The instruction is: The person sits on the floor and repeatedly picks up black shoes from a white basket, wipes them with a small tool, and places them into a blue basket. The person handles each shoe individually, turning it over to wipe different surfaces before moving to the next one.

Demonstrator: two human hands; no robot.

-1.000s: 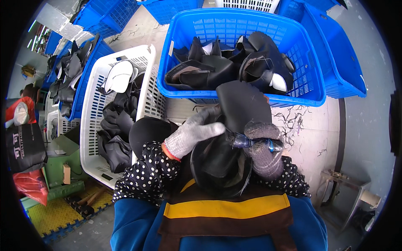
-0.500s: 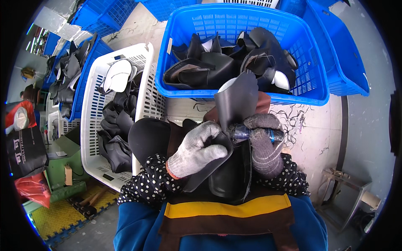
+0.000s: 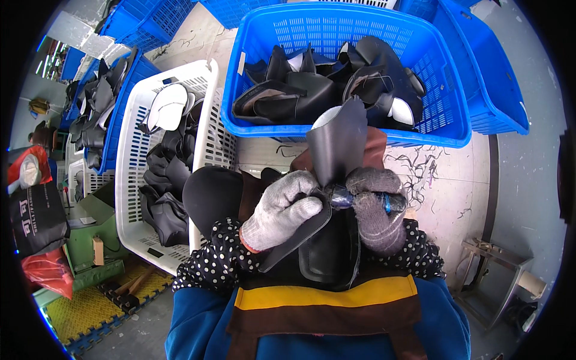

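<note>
A black leather boot upper point(image 3: 337, 153) lies over my lap, its curved top panel standing up and showing a pale inner side. My left hand point(image 3: 282, 211), in a light grey knit glove, pinches the upper's left edge between thumb and fingers. In a darker, soiled grey glove, my right hand point(image 3: 379, 210) is closed round a small tool point(image 3: 341, 198) with a glossy dark blue wrapping. One end of the tool meets the leather close to my left fingertips. Its working tip is hidden against the upper. Loose threads hang from the upper's lower right edge.
Ahead stands a blue basket point(image 3: 347, 133) of black uppers. A white basket point(image 3: 209, 126) with more black pieces is on the left. Black trimmings point(image 3: 418, 171) litter the floor at the right, near a metal stand point(image 3: 492, 264). A green machine point(image 3: 90, 240) sits far left.
Both hands remain closed in nearly the same place. The tool and the right hand have shifted slightly along the leather edge, and the upper has tilted a little.
</note>
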